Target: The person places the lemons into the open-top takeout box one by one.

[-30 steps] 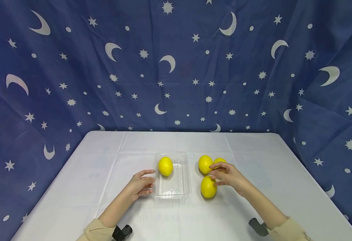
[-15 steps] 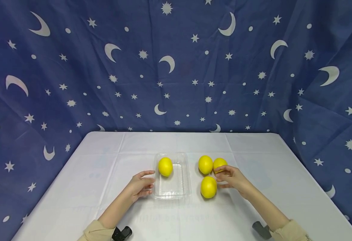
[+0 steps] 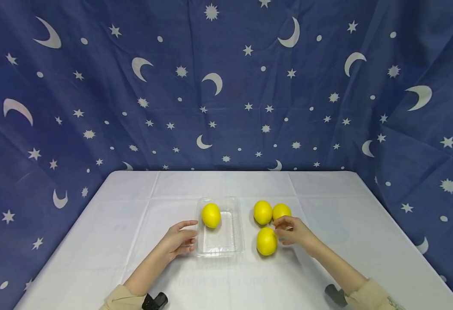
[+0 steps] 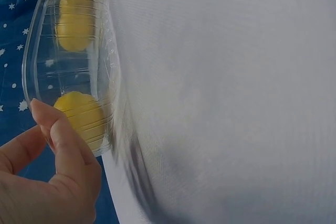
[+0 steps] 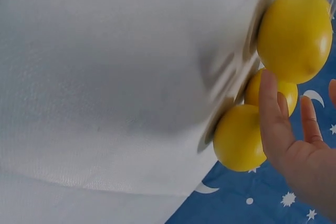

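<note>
A clear plastic tray (image 3: 237, 241) stands on the white table with one yellow lemon (image 3: 211, 215) in its far left corner. My left hand (image 3: 180, 239) rests against the tray's left wall, fingers loosely bent; in the left wrist view a finger (image 4: 63, 140) touches the tray wall (image 4: 105, 66) in front of the lemon (image 4: 79, 114). Three more lemons lie right of the tray: two at the back (image 3: 263, 212) (image 3: 281, 212) and one nearer (image 3: 266, 241). My right hand (image 3: 288, 231) reaches between them with straight fingers (image 5: 273, 114), gripping none.
The white tablecloth (image 3: 94, 241) spreads bare to the left and right of the group. A blue curtain (image 3: 226, 86) with moons and stars hangs behind the table and down both sides. Black wrist mounts (image 3: 154, 300) (image 3: 334, 295) show at the near edge.
My right hand came off the back right lemon, uncovering it, and now sits lower beside the near lemon. The left hand, the tray and the lemons kept their places.
</note>
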A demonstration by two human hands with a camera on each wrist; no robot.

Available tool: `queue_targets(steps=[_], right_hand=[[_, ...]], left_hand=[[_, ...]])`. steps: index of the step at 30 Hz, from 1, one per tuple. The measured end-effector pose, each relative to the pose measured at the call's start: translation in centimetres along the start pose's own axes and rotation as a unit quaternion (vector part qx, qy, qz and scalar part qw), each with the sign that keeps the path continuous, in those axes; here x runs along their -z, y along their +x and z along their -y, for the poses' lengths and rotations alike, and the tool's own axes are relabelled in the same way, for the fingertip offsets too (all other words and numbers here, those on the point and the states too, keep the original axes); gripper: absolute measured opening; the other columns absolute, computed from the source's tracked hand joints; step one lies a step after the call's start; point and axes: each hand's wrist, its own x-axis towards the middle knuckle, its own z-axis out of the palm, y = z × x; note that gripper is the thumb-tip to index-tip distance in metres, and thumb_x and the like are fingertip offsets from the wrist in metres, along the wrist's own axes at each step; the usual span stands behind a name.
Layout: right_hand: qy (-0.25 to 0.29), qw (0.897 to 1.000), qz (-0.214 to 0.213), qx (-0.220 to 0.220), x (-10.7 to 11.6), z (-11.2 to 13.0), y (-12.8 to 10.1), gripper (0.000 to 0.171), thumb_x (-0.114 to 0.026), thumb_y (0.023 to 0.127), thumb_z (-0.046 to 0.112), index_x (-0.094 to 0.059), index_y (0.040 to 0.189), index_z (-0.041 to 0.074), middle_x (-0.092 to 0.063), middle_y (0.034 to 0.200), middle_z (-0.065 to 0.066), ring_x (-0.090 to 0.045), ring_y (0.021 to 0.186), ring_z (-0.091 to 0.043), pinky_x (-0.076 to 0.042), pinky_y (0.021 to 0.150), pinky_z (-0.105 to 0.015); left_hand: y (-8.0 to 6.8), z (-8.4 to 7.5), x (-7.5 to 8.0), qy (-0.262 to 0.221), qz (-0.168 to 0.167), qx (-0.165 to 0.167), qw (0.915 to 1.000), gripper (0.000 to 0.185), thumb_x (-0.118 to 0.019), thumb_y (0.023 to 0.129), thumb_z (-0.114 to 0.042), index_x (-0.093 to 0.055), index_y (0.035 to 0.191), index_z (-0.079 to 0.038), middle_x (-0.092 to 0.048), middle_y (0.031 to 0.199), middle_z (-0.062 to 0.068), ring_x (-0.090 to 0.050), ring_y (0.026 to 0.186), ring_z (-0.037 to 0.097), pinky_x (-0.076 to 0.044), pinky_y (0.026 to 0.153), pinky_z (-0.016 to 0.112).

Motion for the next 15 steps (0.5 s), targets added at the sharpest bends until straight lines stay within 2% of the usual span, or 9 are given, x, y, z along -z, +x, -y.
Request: queue_targets(steps=[8,15], right_hand=[[-0.021,1.000,-0.011,-0.017,-0.8,0.2,-0.2,0.037,-0.066,0.086,0.013,-0.055,0.116,-0.006,-0.057,0.101,-0.014,-0.059,0.082,-0.020,-0.059,0.067,-0.035],[-0.031,0.999,-0.006,-0.029,-1.3,0.2,-0.2,0.045,-0.071,0.084,0.018,-0.053,0.118,-0.005,-0.055,0.102,-0.015,-0.058,0.080,-0.020,-0.059,0.064,-0.035]], left_hand=[[-0.2,-0.2,0.0,0.003,0.004,0.000,1.0000,0.046,-0.057,0.090,-0.004,-0.045,0.134,-0.003,-0.056,0.084,0.003,-0.054,0.065,0.008,-0.054,0.056,0.018],[-0.3,-0.2,0.2,0.008,0.008,-0.001,0.9999,0.047,-0.057,0.090,-0.004,-0.044,0.135,-0.003,-0.056,0.086,0.004,-0.054,0.065,0.008,-0.055,0.055,0.018]])
